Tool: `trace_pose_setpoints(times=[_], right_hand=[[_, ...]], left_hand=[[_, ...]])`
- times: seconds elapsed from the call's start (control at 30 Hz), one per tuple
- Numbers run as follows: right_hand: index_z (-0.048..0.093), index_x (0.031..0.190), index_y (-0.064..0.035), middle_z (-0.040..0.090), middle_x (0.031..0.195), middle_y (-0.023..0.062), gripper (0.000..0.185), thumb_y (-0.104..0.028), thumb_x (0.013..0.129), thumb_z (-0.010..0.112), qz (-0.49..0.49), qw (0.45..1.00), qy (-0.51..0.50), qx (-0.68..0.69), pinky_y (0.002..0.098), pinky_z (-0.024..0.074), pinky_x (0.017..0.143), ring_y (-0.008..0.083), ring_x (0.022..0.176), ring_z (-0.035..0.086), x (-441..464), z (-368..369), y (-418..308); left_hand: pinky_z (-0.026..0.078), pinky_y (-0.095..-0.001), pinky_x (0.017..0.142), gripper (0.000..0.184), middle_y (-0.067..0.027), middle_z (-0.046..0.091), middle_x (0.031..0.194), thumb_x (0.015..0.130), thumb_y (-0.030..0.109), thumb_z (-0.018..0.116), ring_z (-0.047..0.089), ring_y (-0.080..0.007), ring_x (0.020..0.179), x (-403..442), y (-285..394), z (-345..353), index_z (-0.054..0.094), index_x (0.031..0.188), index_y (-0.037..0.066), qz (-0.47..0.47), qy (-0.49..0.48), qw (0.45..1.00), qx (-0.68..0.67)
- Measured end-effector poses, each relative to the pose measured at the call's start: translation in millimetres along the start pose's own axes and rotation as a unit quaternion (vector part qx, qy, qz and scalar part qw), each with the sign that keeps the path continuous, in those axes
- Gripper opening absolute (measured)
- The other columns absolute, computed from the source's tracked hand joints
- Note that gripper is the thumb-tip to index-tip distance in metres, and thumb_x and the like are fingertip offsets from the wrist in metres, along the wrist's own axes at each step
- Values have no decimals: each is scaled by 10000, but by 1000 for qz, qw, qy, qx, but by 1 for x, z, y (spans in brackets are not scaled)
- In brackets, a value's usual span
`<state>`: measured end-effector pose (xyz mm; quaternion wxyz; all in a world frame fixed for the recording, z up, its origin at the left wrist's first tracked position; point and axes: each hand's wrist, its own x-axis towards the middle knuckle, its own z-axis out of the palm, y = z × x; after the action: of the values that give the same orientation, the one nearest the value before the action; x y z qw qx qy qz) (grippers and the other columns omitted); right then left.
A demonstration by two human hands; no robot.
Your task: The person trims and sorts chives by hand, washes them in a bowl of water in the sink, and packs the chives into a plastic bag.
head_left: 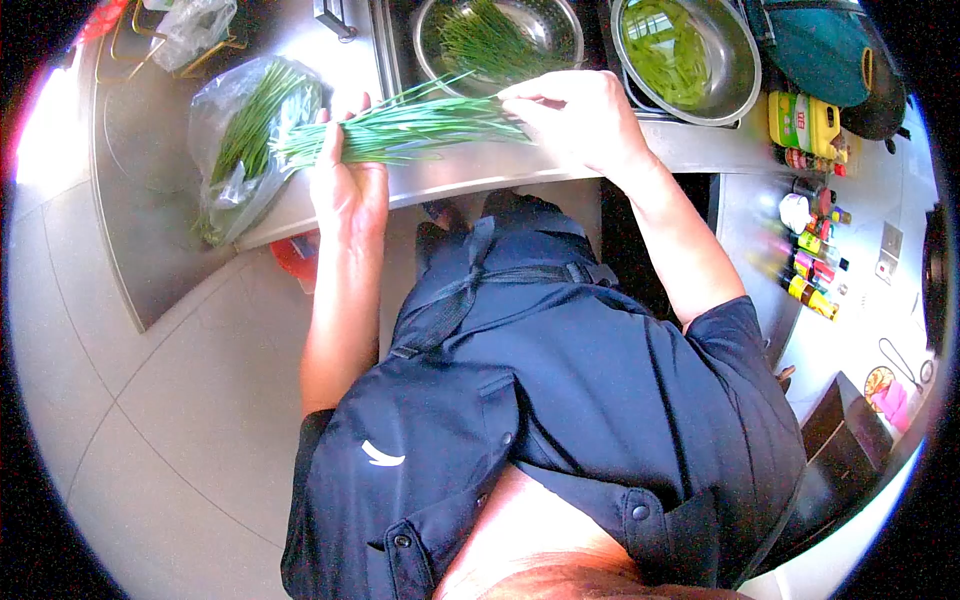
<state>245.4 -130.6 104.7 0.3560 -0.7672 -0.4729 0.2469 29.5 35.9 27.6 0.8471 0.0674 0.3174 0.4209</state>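
A bunch of long green chives (420, 128) lies across my left hand (348, 185), whose thumb and fingers wrap around its pale end. At the bunch's other end, my right hand (585, 115) is closed in a pinch by the leaf tips; whether a strand is between the fingertips I cannot make out. Left of my left hand, a clear plastic bag (215, 105) holds more chives on the counter. Beyond my hands, a metal colander (560, 35) contains another heap of chives.
A metal bowl (750, 95) with cut green vegetables in water stands right of the colander. A yellow jug (822, 125) and several small bottles line the right side. The steel counter's front edge (450, 178) runs below my hands.
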Motion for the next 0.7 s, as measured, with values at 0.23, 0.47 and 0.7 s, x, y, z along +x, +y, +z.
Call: trace_pose_setpoints(times=[0.23,0.47,0.7], right_hand=[[766,989,-83,741,915,118,183,-188,848,718,-31,995,-1,-90,313,569,754,222,816,725,1,5,11],[751,900,-97,727,795,66,167,-234,856,666,-48,991,45,-117,353,543,647,221,694,695,1,21,22],[742,989,-29,707,838,15,211,-200,866,731,314,848,95,416,204,427,558,53,618,529,-9,53,49]], left_hand=[[434,-543,1080,431,-208,532,1226,1015,37,459,506,-409,1272,-3,-2,5,300,1414,75,0,2,1000,-6],[419,-554,1089,448,-189,549,1192,1004,31,488,521,-405,1249,-7,-6,6,306,1411,65,12,-13,999,33],[377,-554,1133,355,-161,572,1181,1005,43,479,486,-392,1299,-10,-22,12,417,1353,70,-6,38,997,71]])
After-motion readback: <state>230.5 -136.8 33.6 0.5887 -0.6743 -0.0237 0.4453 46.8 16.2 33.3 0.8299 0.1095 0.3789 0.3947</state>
